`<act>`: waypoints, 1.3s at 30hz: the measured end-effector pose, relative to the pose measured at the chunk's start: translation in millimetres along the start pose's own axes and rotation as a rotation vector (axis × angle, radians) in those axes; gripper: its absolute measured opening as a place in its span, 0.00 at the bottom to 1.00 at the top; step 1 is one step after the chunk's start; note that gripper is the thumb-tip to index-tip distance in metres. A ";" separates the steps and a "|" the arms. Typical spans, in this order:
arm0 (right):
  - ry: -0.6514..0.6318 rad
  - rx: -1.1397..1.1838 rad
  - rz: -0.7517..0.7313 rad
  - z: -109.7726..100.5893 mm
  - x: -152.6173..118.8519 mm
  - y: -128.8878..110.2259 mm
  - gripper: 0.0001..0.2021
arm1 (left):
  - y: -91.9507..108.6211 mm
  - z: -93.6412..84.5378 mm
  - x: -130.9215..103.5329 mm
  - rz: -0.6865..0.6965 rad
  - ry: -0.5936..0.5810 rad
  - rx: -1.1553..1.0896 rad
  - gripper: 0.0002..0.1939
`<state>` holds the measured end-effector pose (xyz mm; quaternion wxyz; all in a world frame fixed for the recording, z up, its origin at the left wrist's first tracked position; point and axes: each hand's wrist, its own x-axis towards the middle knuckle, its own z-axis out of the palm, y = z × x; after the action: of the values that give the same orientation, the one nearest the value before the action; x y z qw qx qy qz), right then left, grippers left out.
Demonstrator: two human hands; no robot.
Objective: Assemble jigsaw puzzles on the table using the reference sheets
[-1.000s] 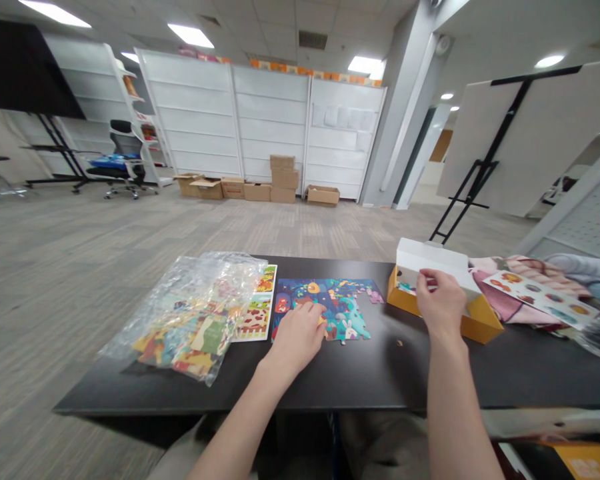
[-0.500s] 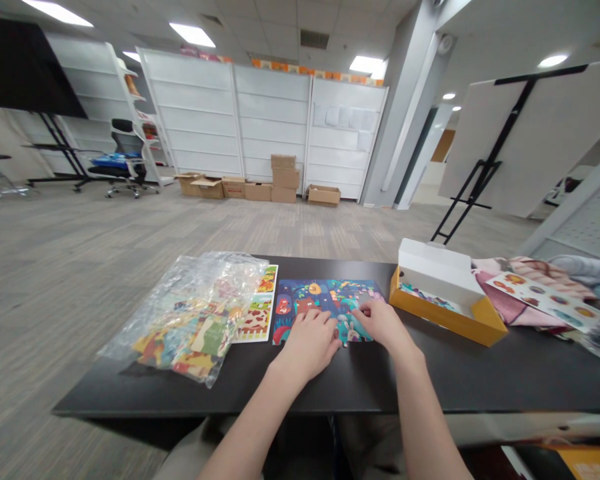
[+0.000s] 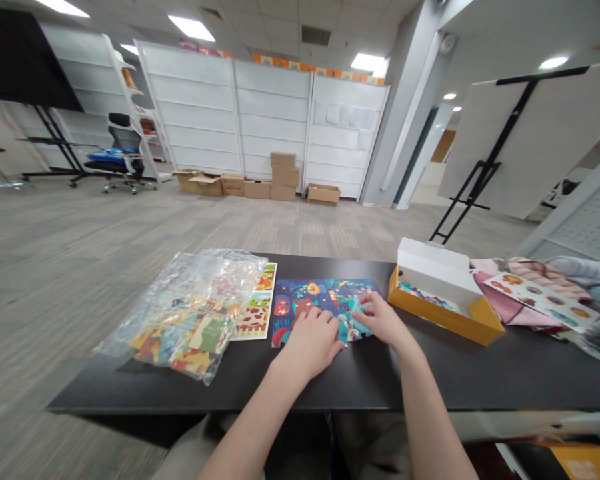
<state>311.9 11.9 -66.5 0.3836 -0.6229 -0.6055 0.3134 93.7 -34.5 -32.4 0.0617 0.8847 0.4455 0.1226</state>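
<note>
The puzzle (image 3: 325, 291) lies flat on the worktop (image 3: 220, 395), in front of the person, partly covered by both hands. The left hand (image 3: 314, 337) rests palm down over its near middle, fingers bent and thumb out to the side; whether a piece sits beneath them cannot be told. The right hand (image 3: 381, 321) is at the puzzle's right end, thumb and fingers standing apart; no piece is discernible between them.

To the puzzle's left, just beside it, is a picture card (image 3: 256, 317), partly covered by a clear bag (image 3: 193, 327) of colourful pieces. To the right stands a yellow box (image 3: 437, 316), its white lid raised, with loose pieces (image 3: 420, 293) inside. Beyond it, a sheet (image 3: 543, 301) of round pictures lies on pink cloth (image 3: 520, 315). Cartons (image 3: 284, 176) line the floor by white shelving (image 3: 270, 113), well apart from the worktop.
</note>
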 end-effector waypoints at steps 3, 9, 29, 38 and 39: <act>-0.020 0.002 0.027 -0.9 0.1 -2.9 0.14 | 0.3 -0.6 0.1 -0.004 -0.011 -0.007 0.15; -0.047 -0.028 0.029 -1.8 1.5 -5.3 0.12 | 0.9 3.5 -0.3 -0.012 0.034 0.005 0.16; -0.227 0.349 -0.014 -12.7 -12.1 -26.4 0.19 | -3.1 12.0 10.1 -0.156 0.222 -0.471 0.18; -0.511 0.465 -0.083 -5.2 -21.8 -48.3 0.22 | -3.7 10.1 25.7 -0.271 0.518 -1.074 0.04; -0.520 0.462 -0.091 -5.6 -21.5 -47.6 0.22 | -2.7 8.9 25.4 -0.273 0.527 -1.087 0.04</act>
<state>290.8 -11.3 -24.4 0.3611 -0.3913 -0.6232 0.5727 108.6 -12.4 -37.5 0.4065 0.6017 0.4288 0.5375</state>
